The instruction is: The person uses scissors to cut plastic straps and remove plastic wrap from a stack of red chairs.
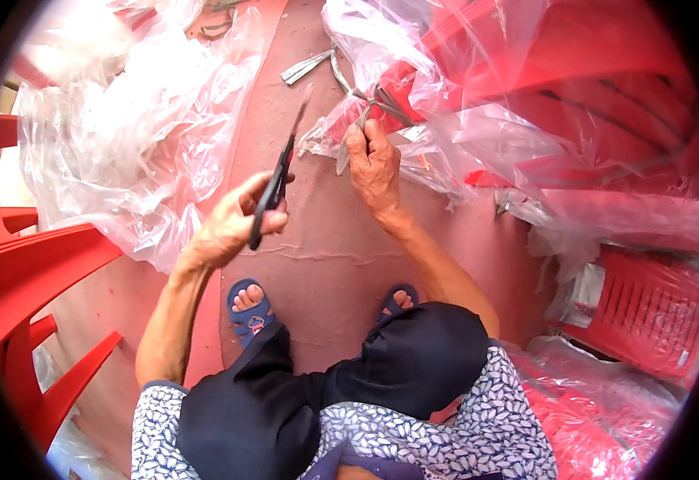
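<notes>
My left hand (241, 220) is closed around the black handles of a pair of scissors (278, 176), whose blades point up and away from me. Between the thumb and fingers of my right hand (375, 164) is pinched a grey-green strap (348, 146), flat and ribbon-like. The strap is knotted just above my fingertips, and a loose end stretches out to the upper left. It lies against the gathered edge of a clear plastic wrap (437, 136) that covers red plastic chairs (501, 60). The scissor blades are apart from the strap.
A heap of crumpled clear plastic sheeting (137, 120) lies at the far left. Unwrapped red chairs (45, 268) stand at the left edge. Wrapped red chairs (645, 312) are at the right. My feet in blue sandals (249, 308) rest on the reddish floor covering (317, 232).
</notes>
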The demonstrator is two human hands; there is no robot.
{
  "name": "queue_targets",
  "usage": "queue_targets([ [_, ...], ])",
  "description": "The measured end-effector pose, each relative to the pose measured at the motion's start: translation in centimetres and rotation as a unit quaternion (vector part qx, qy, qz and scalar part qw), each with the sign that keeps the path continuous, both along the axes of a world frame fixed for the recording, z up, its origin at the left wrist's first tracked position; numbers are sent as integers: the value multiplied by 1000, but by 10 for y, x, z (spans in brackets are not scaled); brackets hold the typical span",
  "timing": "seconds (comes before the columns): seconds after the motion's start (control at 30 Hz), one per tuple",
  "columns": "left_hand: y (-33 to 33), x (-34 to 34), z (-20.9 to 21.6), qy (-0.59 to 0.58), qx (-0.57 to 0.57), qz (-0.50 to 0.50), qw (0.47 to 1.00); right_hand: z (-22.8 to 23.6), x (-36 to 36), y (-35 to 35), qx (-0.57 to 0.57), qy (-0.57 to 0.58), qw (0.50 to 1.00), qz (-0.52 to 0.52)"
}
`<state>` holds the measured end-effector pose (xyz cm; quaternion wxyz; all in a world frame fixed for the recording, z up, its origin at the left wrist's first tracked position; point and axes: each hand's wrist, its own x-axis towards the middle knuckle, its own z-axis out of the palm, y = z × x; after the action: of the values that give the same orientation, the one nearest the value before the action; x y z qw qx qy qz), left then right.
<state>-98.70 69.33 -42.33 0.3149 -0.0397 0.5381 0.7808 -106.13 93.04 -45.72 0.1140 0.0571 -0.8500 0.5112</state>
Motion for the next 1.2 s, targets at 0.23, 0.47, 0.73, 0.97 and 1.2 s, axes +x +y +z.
queue_targets([
  [0.23,-19,-72,30,351,-358,-132,855,8,8,-7,-21,-25,999,2],
  [0.47,-27,-133,55,349,-404,-252,807,-5,6,1,9,-1,1000,-3],
  [0.73,-25,-145,69,334,-433,-302,781,-11,3,2,24,12,1000,0],
  [0.97,-26,-151,62,351,-415,-320,776,-9,5,-2,-11,1,1000,12],
  [1.2,-24,-163,57,331,-389,-313,801,-11,6,1,6,8,1000,10],
])
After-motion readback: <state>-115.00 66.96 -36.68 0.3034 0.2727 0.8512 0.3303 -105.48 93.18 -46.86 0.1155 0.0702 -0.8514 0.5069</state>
